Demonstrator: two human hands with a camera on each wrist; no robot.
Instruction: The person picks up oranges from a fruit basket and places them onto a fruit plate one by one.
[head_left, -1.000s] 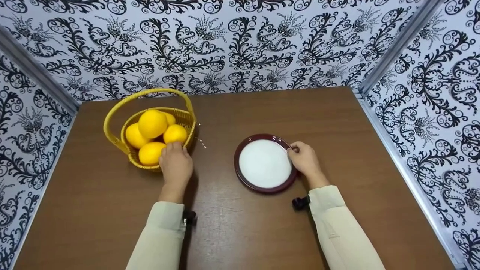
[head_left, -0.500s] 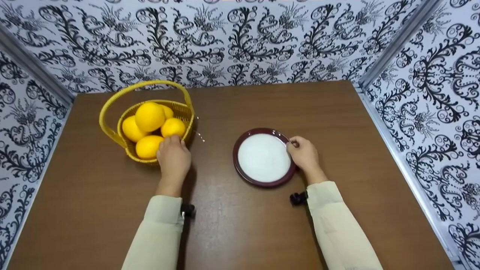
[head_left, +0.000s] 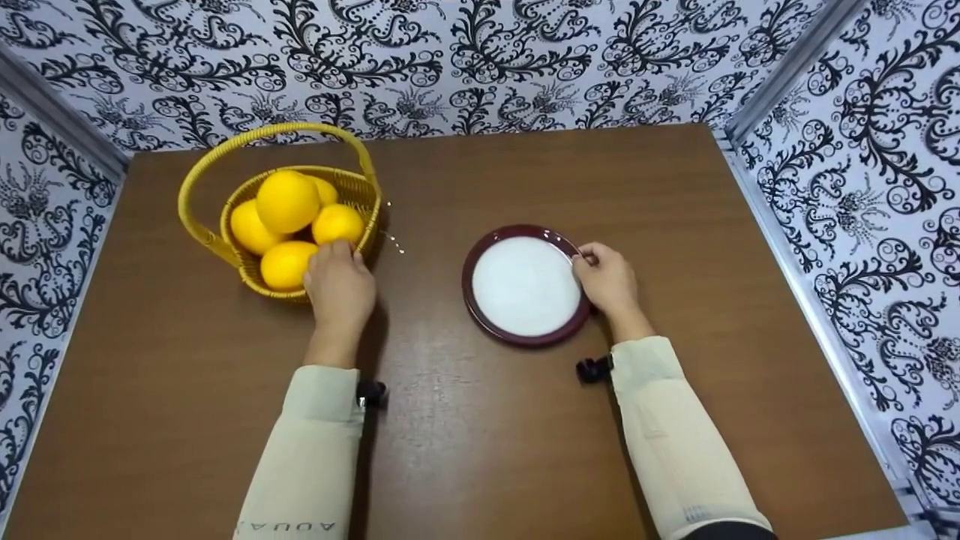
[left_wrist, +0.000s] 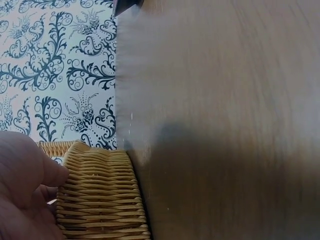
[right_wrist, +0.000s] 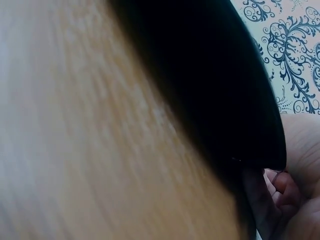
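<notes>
A yellow wicker basket (head_left: 367,191) with a tall arched handle stands on the left of the table, holding several yellow-orange round fruits (head_left: 288,202). My left hand (head_left: 341,289) grips the basket's near rim, fingers over the edge; in the left wrist view the thumb lies against the woven wall (left_wrist: 100,195). To the right, a white plate with a dark red rim (head_left: 480,326) lies on the table. My right hand (head_left: 609,281) pinches the plate's right edge. The right wrist view shows the plate's dark underside (right_wrist: 215,90) with fingers under its edge.
The brown wooden table (head_left: 465,435) runs back to a wall (head_left: 510,67) with black scroll patterns, and similar panels stand at both sides. Small shiny specks (head_left: 394,241) show on the table just right of the basket.
The whole scene has shifted upward in the head view as the camera tilts down. Both hands keep their holds on the basket rim and the plate edge.
</notes>
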